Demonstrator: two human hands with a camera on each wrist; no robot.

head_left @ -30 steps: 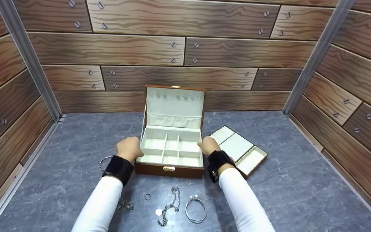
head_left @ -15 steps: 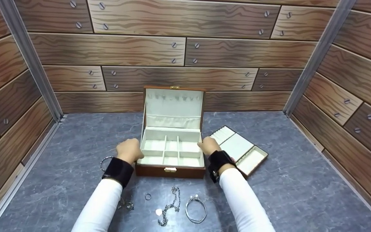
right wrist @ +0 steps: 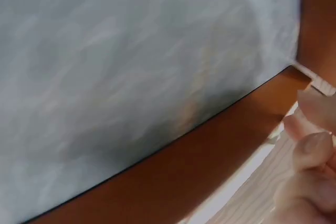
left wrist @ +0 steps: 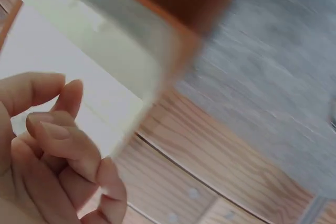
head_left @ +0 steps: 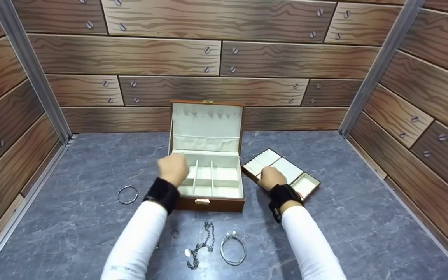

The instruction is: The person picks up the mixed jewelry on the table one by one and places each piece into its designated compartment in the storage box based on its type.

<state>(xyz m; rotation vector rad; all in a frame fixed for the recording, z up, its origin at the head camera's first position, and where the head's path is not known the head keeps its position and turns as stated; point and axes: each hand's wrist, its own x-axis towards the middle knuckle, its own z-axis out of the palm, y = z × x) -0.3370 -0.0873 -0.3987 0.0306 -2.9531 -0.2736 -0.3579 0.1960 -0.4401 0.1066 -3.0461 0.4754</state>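
Observation:
An open brown jewellery box [head_left: 224,205] with a cream, divided inside stands in the middle of the head view, its lid [head_left: 208,128] raised. My left hand [head_left: 173,169] hovers over its left compartments. The fingers [left wrist: 68,142] are loosely bent and hold nothing in the left wrist view. To the right of the box lies a removable tray [head_left: 287,168] with ring slots and compartments. My right hand [head_left: 273,179] is at the tray's near side, hiding part of it. In the right wrist view its loosely bent fingers [right wrist: 312,153] are close to the tray's brown side wall [right wrist: 210,150] and grip nothing visible.
In front of the box lie a small ring [head_left: 175,233], a chain necklace [head_left: 209,243] and a bangle [head_left: 233,251]. Another bracelet [head_left: 127,194] lies to the left. Wood-patterned walls [head_left: 208,58] enclose the grey marbled surface [head_left: 364,217].
My left hand has left the box's left edge and moved right, over the compartments. My right hand has moved off the box's right edge to the tray. The view has tilted slightly down.

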